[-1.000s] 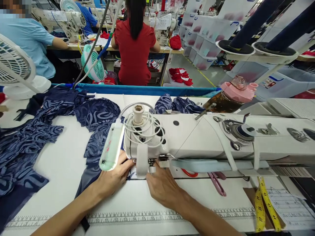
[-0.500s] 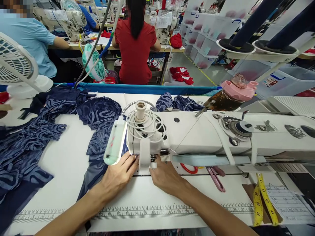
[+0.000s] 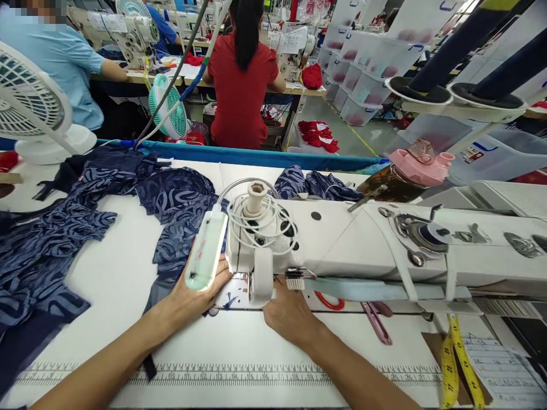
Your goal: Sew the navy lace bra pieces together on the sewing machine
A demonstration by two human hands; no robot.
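Our left hand has shifted leftward from the sewing machine, exposing more plate. Navy cloth, gathered and pale-swirled, lies beside and beyond this hand; its fingers extend, grip hidden behind the lamp. Our right hand curls beneath the machine; we cannot tell its hold.

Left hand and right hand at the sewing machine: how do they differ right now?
The left hand lies left of the machine head, fingers stretched toward it; the right hand sits beneath its right part, looking more curled. The pale green panel covers part of the left hand, while the machine head hides much of the right hand's fingers. Both reach in from the near side; what either holds is hidden.
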